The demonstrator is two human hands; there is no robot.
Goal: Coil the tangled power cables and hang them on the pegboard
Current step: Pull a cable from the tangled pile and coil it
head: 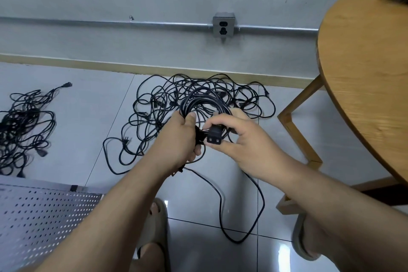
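The left hand (pixel 181 137) is curled round a black coil of cable (pixel 198 96), its loops gripped between thumb and fingers, while a black two-pin plug (pixel 213 138) is pinched just beside it in the fingertips of the right hand (pixel 242 139). A loose length of cable (pixel 237 242) is draped below both hands onto the tiled floor (pixel 88 117), where a tangled pile of cables (pixel 152 104) is spread just beyond the hands. A second tangle (pixel 22 126) is laid well to the left of the left hand, the perforated pegboard (pixel 39 212) is seen below and left of it, and a round wooden tabletop (pixel 364 73) is seen right of the right hand
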